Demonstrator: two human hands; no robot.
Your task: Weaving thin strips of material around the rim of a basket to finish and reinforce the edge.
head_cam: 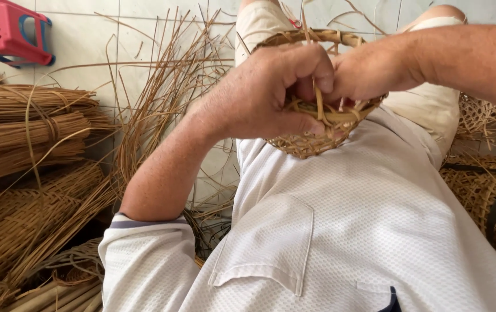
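While the floor [144, 34] of pale tiles carries the stock, the work itself sits over the person's lap, close to the white shirt [363, 231]. Tied bundles [23, 130] of cane lie stacked at the left, with loose strands [161, 98] fanning up beside them. Finished woven pieces [490, 196] rest at the right edge. A red stool [8, 29] lies tipped at the top left corner.

The basket [317, 136] is small, round and open-weave, held above the lap between both hands, rim facing away from the camera. The left hand [271, 95] is closed around the near wall of the basket, thumb below and fingers curled over the rim. The right hand [372, 72] is closed at the rim on the far side, pinching a flat strip [319, 98] that stands up between the two hands.

Handling judgement: the basket looks light and springy, stiff at the bound rim, weaker in the open lattice. Take hold at the rim, not the lattice. The strip appears flexible but liable to kink or split if bent sharply.
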